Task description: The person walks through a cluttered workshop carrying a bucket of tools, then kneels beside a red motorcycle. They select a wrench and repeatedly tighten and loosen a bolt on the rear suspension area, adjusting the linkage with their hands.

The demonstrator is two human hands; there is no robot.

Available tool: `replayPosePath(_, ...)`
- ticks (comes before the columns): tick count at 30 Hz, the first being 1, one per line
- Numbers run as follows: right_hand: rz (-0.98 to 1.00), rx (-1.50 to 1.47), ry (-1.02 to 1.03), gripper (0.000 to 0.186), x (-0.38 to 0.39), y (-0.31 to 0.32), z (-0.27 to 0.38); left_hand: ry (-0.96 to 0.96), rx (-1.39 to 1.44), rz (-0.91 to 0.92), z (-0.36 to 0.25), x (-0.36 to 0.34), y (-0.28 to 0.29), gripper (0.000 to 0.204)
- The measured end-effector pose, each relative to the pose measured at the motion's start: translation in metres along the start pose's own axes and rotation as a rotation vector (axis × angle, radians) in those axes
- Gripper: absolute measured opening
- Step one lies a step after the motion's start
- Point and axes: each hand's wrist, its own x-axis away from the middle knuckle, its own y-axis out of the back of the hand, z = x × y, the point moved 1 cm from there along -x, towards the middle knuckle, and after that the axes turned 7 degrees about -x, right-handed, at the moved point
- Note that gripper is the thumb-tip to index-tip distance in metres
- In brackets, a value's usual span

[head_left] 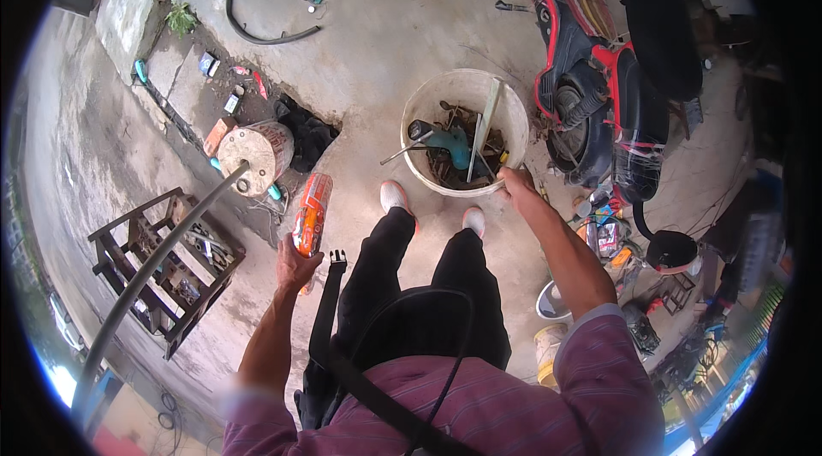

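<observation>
My left hand (297,265) is closed around what looks like a clear plastic bottle with an orange label (311,214), held upright beside my left leg. With my right hand (515,184) I grip the near right rim of a large whitish bucket (507,105). Inside the bucket lie brown scraps, a teal piece (450,144) with a dark end, and a long pale strip (485,126) leaning on the far wall. A thin metal rod (402,150) sticks out over its left rim. My fingertips on the bucket are partly hidden.
A round drum (235,148) stands on the left with a long pipe (163,255) rising from it. Nearer is a dark metal frame (171,272) holding loose parts. A red and black motorcycle (591,71) is at the right. A curved hose (235,15) lies far off.
</observation>
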Motion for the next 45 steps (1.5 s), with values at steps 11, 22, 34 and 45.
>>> replayPosePath(11,-0.116,0.006,0.222,0.052,-0.124,-0.095,0.061,-0.151,-0.143,-0.383,-0.112,-0.219,-0.066,0.102)
replayPosePath(22,0.24,0.106,0.811,0.045,-0.164,-0.079,0.055,-0.486,-0.076,0.192,-0.122,-0.343,-0.314,0.07)
replayPosePath(34,0.583,0.186,0.953,0.05,-0.272,-0.015,-0.046,-0.802,0.755,-0.637,-0.259,-0.326,-0.1,0.034)
replayPosePath(45,0.635,0.471,0.643,0.04,-0.316,0.06,-0.187,-0.825,-0.157,-0.284,-0.432,-0.305,-0.163,0.052)
